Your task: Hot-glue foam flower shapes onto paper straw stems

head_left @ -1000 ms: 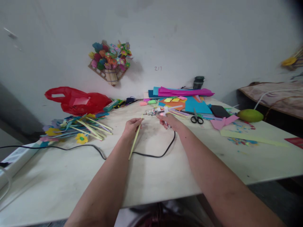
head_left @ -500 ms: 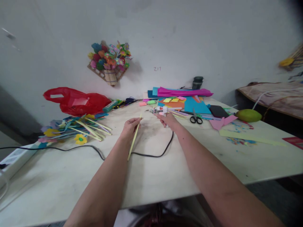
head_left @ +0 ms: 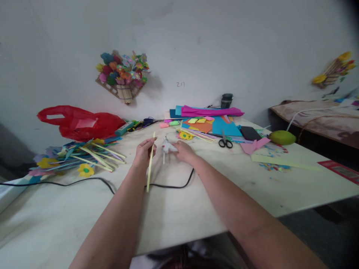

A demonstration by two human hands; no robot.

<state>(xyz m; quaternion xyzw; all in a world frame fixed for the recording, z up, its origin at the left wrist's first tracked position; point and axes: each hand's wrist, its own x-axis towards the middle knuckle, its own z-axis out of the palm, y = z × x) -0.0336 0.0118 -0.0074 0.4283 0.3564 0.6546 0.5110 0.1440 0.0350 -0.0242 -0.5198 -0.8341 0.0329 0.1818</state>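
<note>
My left hand (head_left: 145, 152) is closed around a thin pale-yellow paper stick (head_left: 150, 164), which slants upright with its lower end towards me. To its right, my right hand (head_left: 183, 151) grips a white glue gun (head_left: 168, 147), a glue stick hanging from its back end towards me. The gun's nozzle points away from me and it is apart from the paper stick. A black cord (head_left: 174, 186) curves over the table below both hands. Just beyond the right hand lies a yellow paper flower (head_left: 185, 135) beside several paper sticks (head_left: 200, 135).
Finished paper flowers with stems (head_left: 84, 157) are heaped on the left, by a red plastic bag (head_left: 84, 125). Coloured sheets (head_left: 227, 127), black-handled scissors (head_left: 225, 143), a phone (head_left: 250, 133) and a green mango-like fruit (head_left: 282, 137) lie on the right. Paper scraps (head_left: 273, 166) are nearby.
My right hand has brought the glue gun left, closer to the paper stick, and turned it so the nozzle points away. My left hand still holds the stick. The camera view has shifted slightly right.
</note>
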